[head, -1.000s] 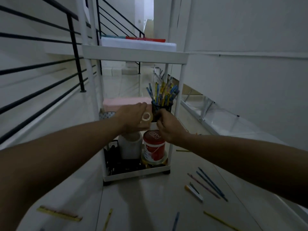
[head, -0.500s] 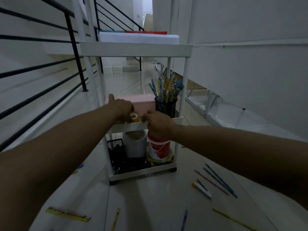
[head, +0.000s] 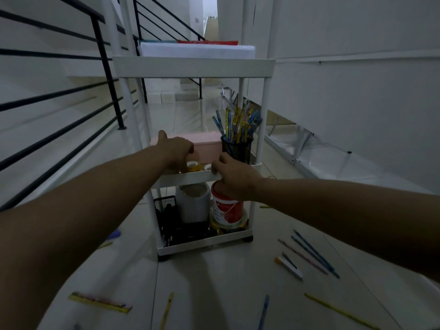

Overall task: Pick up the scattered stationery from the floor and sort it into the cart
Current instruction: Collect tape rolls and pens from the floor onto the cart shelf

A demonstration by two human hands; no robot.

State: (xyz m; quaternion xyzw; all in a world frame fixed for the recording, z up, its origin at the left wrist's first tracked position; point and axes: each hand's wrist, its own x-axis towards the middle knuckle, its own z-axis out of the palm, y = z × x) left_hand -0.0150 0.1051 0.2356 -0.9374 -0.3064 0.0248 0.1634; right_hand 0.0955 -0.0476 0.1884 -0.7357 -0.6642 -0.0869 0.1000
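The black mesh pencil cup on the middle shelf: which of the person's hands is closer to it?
The right hand. It rests at the shelf's front edge just below and in front of the pencil cup. The left hand lies further left, by the pink box and tape roll.

The white cart (head: 192, 67) has 3 shelves. Its middle shelf (head: 188, 178) carries a pink box (head: 207, 145), a black mesh cup of pencils (head: 237, 148) and 2 tape rolls (head: 193, 166). The floor (head: 214, 282) bears scattered pencils (head: 314, 253) and a yellow ruler (head: 100, 303).
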